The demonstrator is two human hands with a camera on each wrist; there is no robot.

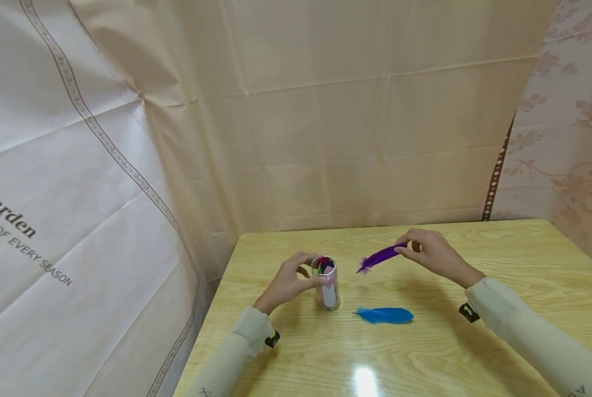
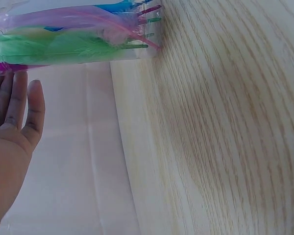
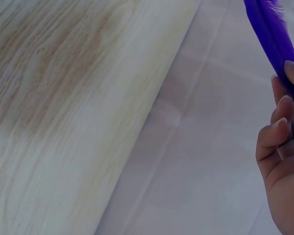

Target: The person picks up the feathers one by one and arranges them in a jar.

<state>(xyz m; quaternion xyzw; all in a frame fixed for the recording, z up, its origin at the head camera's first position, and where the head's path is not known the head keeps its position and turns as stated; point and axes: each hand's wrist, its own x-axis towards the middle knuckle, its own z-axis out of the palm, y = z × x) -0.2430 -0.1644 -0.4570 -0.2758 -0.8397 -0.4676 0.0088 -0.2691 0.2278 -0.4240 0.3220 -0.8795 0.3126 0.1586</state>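
Note:
A clear jar (image 1: 330,295) holding several coloured feathers stands upright on the table. My left hand (image 1: 293,278) grips it near the rim, thumb on the near side and fingers behind. In the left wrist view green, purple, pink and blue feathers (image 2: 63,46) show through the jar wall, quills toward its base. To the right of the jar, my right hand (image 1: 433,255) pinches a purple feather (image 1: 381,257) by its broad end above the table, its quill pointing down and left. A blue feather (image 1: 386,315) lies flat on the table, in front and to the right of the jar.
The wood-grain table (image 1: 474,353) ends at the back against a beige cloth (image 1: 355,154). Printed white cloth (image 1: 77,209) hangs at the left, and a floral cloth (image 1: 569,132) at the right. Light glares on the tabletop near the front.

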